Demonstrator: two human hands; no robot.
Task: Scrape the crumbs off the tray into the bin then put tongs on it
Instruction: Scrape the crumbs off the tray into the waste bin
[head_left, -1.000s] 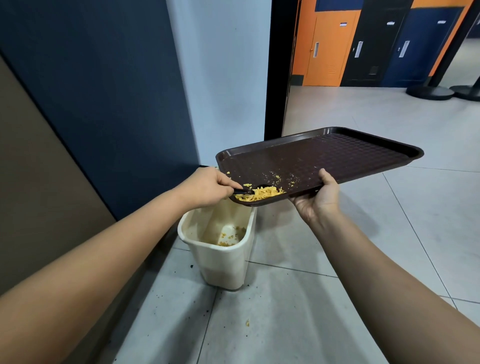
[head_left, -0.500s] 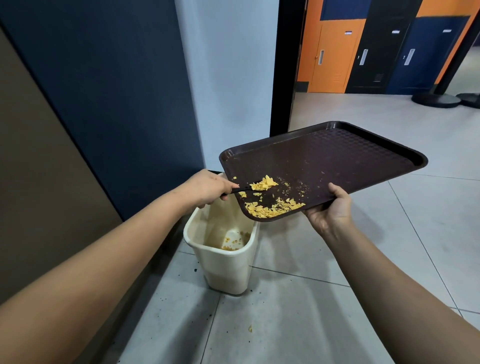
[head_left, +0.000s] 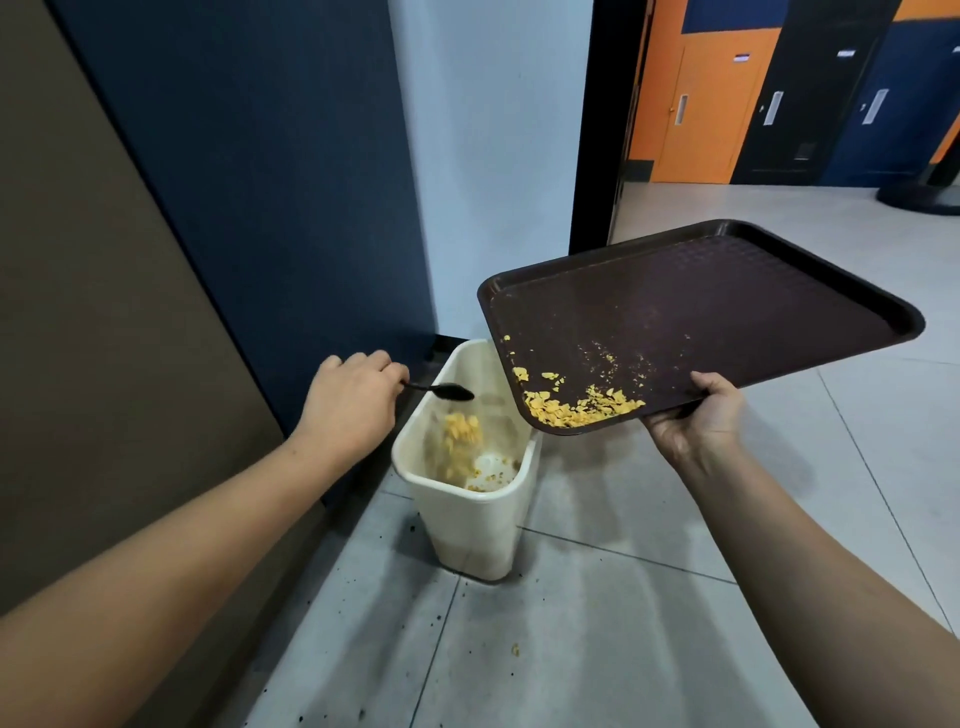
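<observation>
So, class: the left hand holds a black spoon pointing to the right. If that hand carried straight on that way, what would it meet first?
Probably the tray: the left hand aims its spoon across the bin toward the tray's lowered, crumb-laden corner. Depth is unclear, so it might pass just beneath.

We see the bin (head_left: 470, 499) on the floor (head_left: 597, 649) against the wall (head_left: 249, 171); the tray (head_left: 727, 312) tilts above its right side, crumbs (head_left: 576, 408) at its low corner; the spoon (head_left: 447, 391) hangs over the bin, left of the tray.
</observation>
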